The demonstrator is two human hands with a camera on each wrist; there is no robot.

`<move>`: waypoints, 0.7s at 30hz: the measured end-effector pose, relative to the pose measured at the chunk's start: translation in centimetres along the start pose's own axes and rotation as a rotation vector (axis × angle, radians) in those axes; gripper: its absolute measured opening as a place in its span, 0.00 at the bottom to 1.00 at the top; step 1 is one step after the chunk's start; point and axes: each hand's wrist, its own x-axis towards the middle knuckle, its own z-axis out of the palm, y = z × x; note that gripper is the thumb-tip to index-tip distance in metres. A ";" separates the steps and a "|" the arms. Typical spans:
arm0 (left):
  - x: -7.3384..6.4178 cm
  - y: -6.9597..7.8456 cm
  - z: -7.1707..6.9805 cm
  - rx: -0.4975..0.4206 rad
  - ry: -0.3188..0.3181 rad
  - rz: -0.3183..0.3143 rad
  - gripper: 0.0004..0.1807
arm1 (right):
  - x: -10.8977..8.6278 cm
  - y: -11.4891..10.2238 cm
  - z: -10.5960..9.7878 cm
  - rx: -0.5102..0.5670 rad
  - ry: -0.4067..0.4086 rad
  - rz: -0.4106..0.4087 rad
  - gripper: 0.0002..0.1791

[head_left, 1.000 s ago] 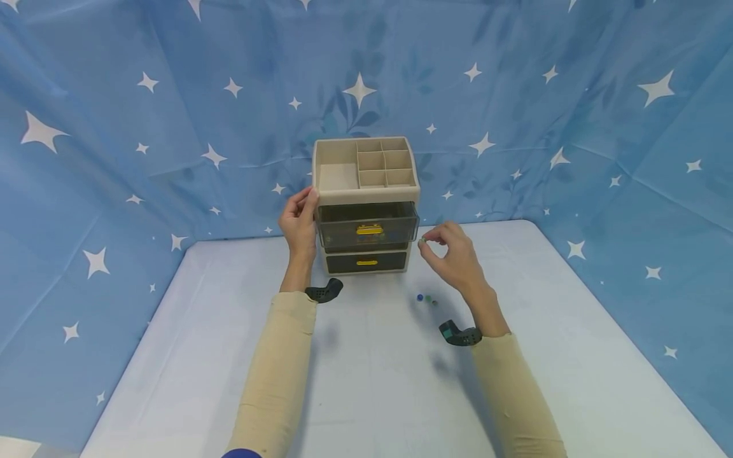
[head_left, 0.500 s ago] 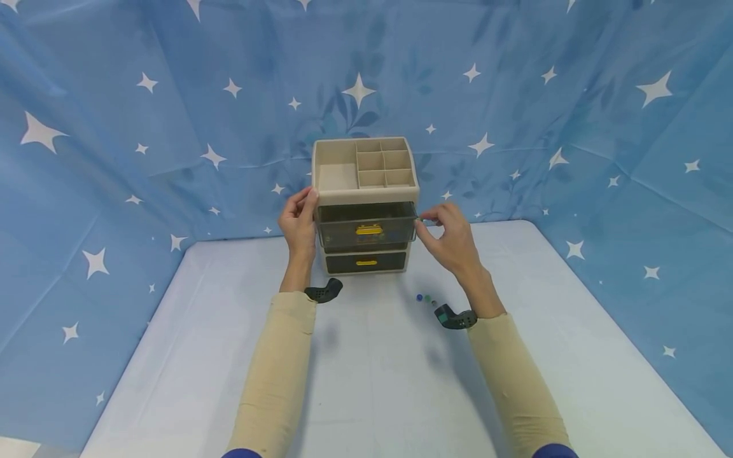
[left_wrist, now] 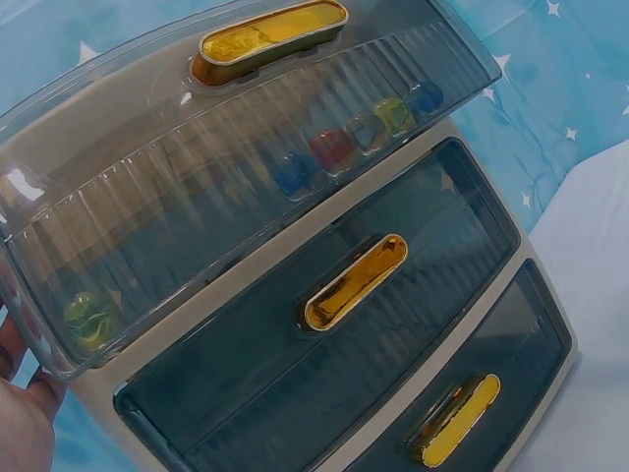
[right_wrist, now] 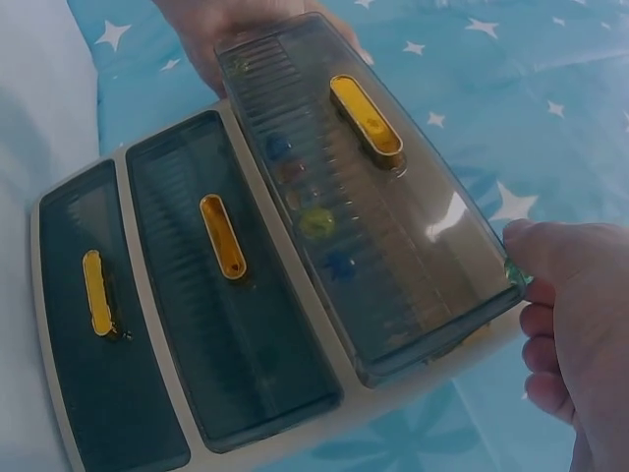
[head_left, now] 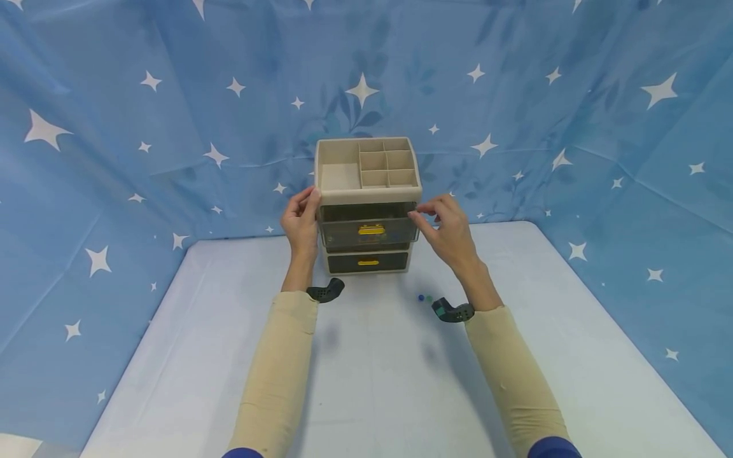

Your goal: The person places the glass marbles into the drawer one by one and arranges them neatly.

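A beige desktop drawer organizer (head_left: 368, 194) stands at the back of the table, its clear top drawer (head_left: 366, 235) pulled out. My left hand (head_left: 300, 219) grips the organizer's left side near the top, thumb at the front edge. Over the drawer's right rim, my right hand (head_left: 449, 232) pinches a small greenish glass marble (right_wrist: 515, 275) between thumb and forefinger; the fingers mostly cover it. Several marbles lie inside the drawer, among them a red marble (left_wrist: 332, 149) and a yellow-green marble (left_wrist: 91, 319) at its left end.
On the white table (head_left: 366, 369) lie a blue marble (head_left: 421, 297) and a green marble (head_left: 429, 298), close to the right wrist camera (head_left: 452, 311). Two lower drawers with yellow handles are pushed in. The organizer's top has compartments. A blue starry curtain (head_left: 229, 127) hangs behind.
My right hand has moved up and left, from beside the drawer to over its right rim, with the marble. The right wrist camera now covers the third table marble. The left hand stays put.
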 end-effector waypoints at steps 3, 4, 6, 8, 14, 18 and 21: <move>0.0 -0.2 0.0 0.010 0.005 0.002 0.18 | 0.1 0.0 0.0 -0.002 -0.007 0.007 0.13; 0.0 -0.3 0.0 0.011 0.008 0.005 0.18 | 0.1 0.0 0.1 -0.002 -0.009 0.009 0.13; 0.0 -0.3 0.0 0.009 0.009 0.010 0.17 | 0.1 0.1 0.1 0.000 -0.013 0.012 0.13; 0.0 -0.2 0.1 0.005 0.008 0.016 0.17 | 0.2 0.1 0.1 -0.003 -0.018 0.019 0.13; -0.1 -0.1 0.0 0.003 0.006 0.014 0.17 | 0.2 0.2 0.2 0.000 -0.033 0.041 0.12; -0.1 -0.1 0.0 -0.006 0.009 0.007 0.17 | 0.2 0.1 0.2 0.003 -0.041 0.049 0.12; -0.1 0.0 0.1 -0.012 0.010 0.005 0.17 | 0.2 0.1 0.1 0.002 -0.045 0.054 0.12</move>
